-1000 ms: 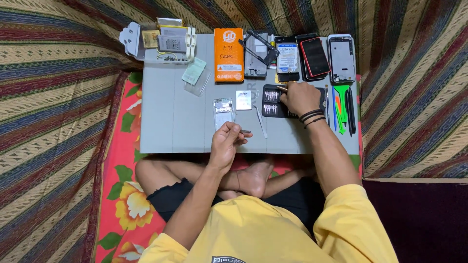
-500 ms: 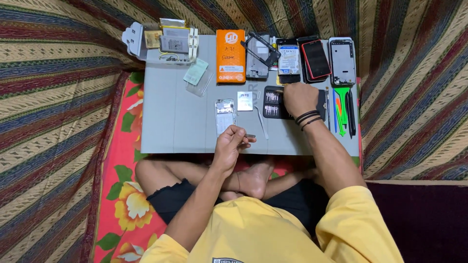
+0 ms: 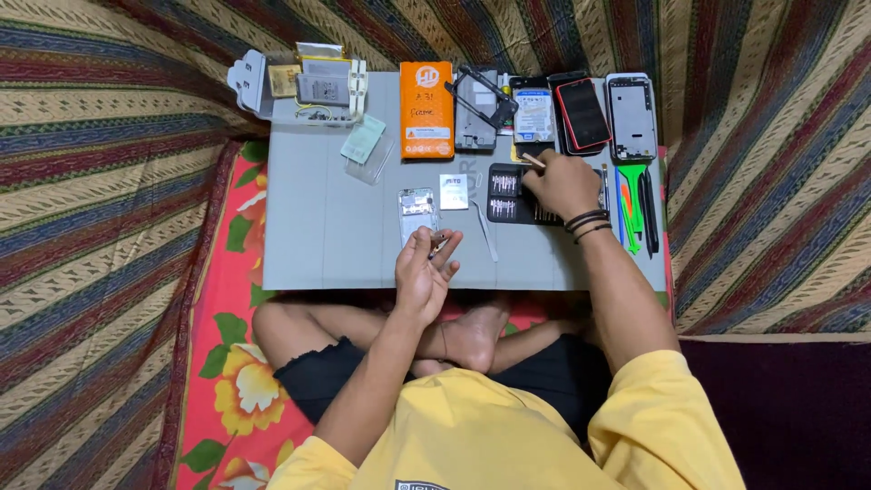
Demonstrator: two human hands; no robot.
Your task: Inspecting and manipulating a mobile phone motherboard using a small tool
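The left hand (image 3: pixel 425 268) hovers palm-up over the near edge of a smooth grey work mat (image 3: pixel 318 218), its fingers curled round a small slender metal tool (image 3: pixel 438 245) pinched at the fingertips. Just beyond it lies a small rectangular phone frame (image 3: pixel 416 210), pale and glossy, with a square silvery part (image 3: pixel 454 191) beside it and thin steel tweezers (image 3: pixel 486 238) lying at a slant. The right hand (image 3: pixel 562 184), banded with black wrist cords, rests on a flat black screwdriver-bit case (image 3: pixel 508 193) with rows of shiny bits, its fingers closed on a thin wooden-coloured stick (image 3: pixel 533 161). An orange cardboard box (image 3: pixel 426 109), a red-edged phone (image 3: pixel 582 113) and green plastic pry tools (image 3: pixel 632 195) line the mat's far and right sides, over coarse striped woven cloth (image 3: pixel 109 181).
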